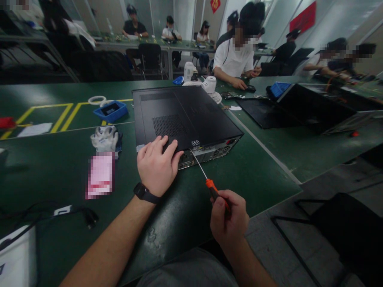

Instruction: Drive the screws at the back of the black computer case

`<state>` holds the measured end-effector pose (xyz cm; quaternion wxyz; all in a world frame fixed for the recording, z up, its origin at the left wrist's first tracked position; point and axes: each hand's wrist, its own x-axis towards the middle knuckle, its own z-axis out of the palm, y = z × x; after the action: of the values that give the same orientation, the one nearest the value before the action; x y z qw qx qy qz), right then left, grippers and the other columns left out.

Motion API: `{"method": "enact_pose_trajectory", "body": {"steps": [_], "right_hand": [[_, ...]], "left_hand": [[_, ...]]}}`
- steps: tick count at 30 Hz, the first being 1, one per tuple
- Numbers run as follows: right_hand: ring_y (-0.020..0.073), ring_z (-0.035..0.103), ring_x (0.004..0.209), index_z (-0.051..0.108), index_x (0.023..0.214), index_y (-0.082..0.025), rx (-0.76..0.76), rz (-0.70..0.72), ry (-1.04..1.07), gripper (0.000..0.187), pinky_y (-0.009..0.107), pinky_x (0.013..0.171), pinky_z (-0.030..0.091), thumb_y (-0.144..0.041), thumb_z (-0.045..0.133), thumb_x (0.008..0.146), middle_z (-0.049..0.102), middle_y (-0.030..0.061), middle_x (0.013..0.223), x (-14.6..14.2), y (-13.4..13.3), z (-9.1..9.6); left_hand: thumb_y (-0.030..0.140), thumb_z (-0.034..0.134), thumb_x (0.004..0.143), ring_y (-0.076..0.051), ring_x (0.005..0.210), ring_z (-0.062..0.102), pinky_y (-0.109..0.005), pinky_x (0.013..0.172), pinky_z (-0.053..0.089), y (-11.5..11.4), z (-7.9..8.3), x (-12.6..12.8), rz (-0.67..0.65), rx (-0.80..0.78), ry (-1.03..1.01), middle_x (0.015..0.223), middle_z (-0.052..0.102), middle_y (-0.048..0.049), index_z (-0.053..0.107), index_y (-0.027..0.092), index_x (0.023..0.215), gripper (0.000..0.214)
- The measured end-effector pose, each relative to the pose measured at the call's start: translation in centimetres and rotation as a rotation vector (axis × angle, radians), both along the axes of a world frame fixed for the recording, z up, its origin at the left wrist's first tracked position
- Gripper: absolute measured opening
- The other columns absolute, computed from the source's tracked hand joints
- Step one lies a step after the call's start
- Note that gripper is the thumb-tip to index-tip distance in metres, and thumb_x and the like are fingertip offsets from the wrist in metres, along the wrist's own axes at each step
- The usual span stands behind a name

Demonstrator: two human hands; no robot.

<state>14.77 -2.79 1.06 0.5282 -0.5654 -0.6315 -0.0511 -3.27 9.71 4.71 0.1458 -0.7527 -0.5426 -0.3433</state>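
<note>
A black desktop computer case [182, 115] lies flat on the green table [54, 167], its rear panel with ports facing me. My left hand [157, 163], with a black watch on the wrist, rests on the case's near top edge, fingers laid flat over it. My right hand [229, 217] is closed round the orange and black handle of a screwdriver [206, 179]. The thin shaft points up and left, and its tip touches the upper rear edge of the case.
White work gloves [105, 138] and a pink blurred card [100, 175] lie left of the case. Behind them are a blue tray [110, 111] and a tape roll [96, 99]. Black cables [74, 213] lie at front left. Other people sit at tables behind; a second case [314, 105] lies at right.
</note>
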Motion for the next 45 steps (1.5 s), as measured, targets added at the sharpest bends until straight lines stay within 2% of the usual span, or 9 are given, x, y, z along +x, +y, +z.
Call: {"method": "enact_pose_trajectory", "body": {"steps": [6, 13, 19, 25, 28, 31, 38, 42, 45], "right_hand": [[0.0178, 0.067, 0.081, 0.051, 0.12, -0.022, 0.11, 0.15, 0.023, 0.034, 0.033, 0.067, 0.059, -0.014, 0.058, 0.088, 0.063, 0.0043, 0.094, -0.19, 0.6, 0.58], [0.0167, 0.071, 0.076, 0.056, 0.118, -0.024, 0.015, -0.002, 0.014, 0.026, 0.029, 0.061, 0.058, -0.017, 0.059, 0.093, 0.069, 0.0035, 0.093, 0.08, -0.09, -0.16], [0.0179, 0.068, 0.082, 0.051, 0.12, -0.022, 0.122, 0.115, 0.007, 0.035, 0.034, 0.07, 0.06, -0.015, 0.06, 0.087, 0.064, 0.0046, 0.096, -0.02, 0.6, 0.72], [0.0139, 0.069, 0.068, 0.056, 0.116, -0.022, -0.009, -0.02, -0.02, 0.023, 0.024, 0.056, 0.055, -0.017, 0.057, 0.094, 0.067, 0.0012, 0.086, 0.09, 0.08, 0.15], [0.0171, 0.07, 0.078, 0.053, 0.119, -0.022, 0.042, 0.029, 0.0, 0.03, 0.029, 0.063, 0.06, -0.021, 0.061, 0.09, 0.066, 0.004, 0.093, 0.02, 0.24, 0.21], [0.0167, 0.069, 0.079, 0.051, 0.117, -0.023, 0.115, 0.112, -0.002, 0.034, 0.03, 0.065, 0.06, -0.015, 0.064, 0.086, 0.065, 0.0027, 0.093, -0.09, 0.49, 0.35], [0.0148, 0.071, 0.069, 0.058, 0.116, -0.021, -0.02, -0.011, 0.015, 0.022, 0.025, 0.055, 0.056, -0.02, 0.059, 0.094, 0.069, 0.0026, 0.087, 0.22, -0.01, -0.2], [0.0156, 0.07, 0.078, 0.054, 0.112, -0.021, 0.075, 0.055, -0.011, 0.026, 0.028, 0.065, 0.059, -0.018, 0.063, 0.087, 0.067, 0.0035, 0.093, 0.06, 0.49, 0.4], [0.013, 0.069, 0.074, 0.056, 0.109, -0.021, 0.083, 0.051, -0.022, 0.021, 0.025, 0.063, 0.058, -0.014, 0.06, 0.089, 0.067, 0.0015, 0.089, -0.03, 0.58, 0.5]], "left_hand": [[0.042, 0.057, 0.101, -0.032, 0.13, 0.064, -0.047, 0.105, 0.043, -0.02, 0.0, 0.02, 0.007, -0.001, 0.006, 0.136, 0.071, -0.0108, 0.072, 0.024, 0.124, 0.033], [0.042, 0.057, 0.101, -0.032, 0.131, 0.063, -0.048, 0.106, 0.042, -0.02, 0.04, -0.02, -0.002, -0.015, -0.009, 0.137, 0.07, -0.0114, 0.072, 0.024, 0.125, 0.033], [0.042, 0.058, 0.101, -0.032, 0.13, 0.064, -0.048, 0.105, 0.043, 0.07, -0.02, -0.07, -0.007, 0.004, 0.009, 0.136, 0.071, -0.0116, 0.072, 0.024, 0.124, 0.033], [0.042, 0.061, 0.099, -0.032, 0.127, 0.066, -0.048, 0.105, 0.044, 0.23, -0.19, -0.09, -0.008, 0.047, 0.003, 0.132, 0.073, -0.0107, 0.072, 0.023, 0.123, 0.032], [0.042, 0.061, 0.099, -0.032, 0.126, 0.066, -0.048, 0.103, 0.045, 0.25, -0.17, -0.12, -0.011, 0.054, 0.013, 0.132, 0.073, -0.011, 0.072, 0.023, 0.123, 0.032], [0.041, 0.061, 0.099, -0.033, 0.126, 0.066, -0.048, 0.102, 0.045, 0.23, -0.17, -0.14, -0.013, 0.054, 0.014, 0.133, 0.073, -0.0113, 0.071, 0.023, 0.123, 0.032], [0.042, 0.06, 0.1, -0.032, 0.127, 0.066, -0.048, 0.104, 0.044, 0.24, -0.23, -0.18, -0.016, 0.052, 0.013, 0.133, 0.072, -0.0112, 0.071, 0.023, 0.124, 0.033], [0.042, 0.06, 0.1, -0.033, 0.127, 0.066, -0.048, 0.104, 0.044, 0.22, -0.18, -0.23, -0.017, 0.046, 0.017, 0.133, 0.072, -0.0117, 0.071, 0.022, 0.124, 0.033], [0.042, 0.061, 0.099, -0.033, 0.127, 0.066, -0.048, 0.104, 0.044, 0.18, -0.16, -0.2, -0.017, 0.047, 0.015, 0.133, 0.072, -0.0118, 0.072, 0.022, 0.123, 0.033]]}}
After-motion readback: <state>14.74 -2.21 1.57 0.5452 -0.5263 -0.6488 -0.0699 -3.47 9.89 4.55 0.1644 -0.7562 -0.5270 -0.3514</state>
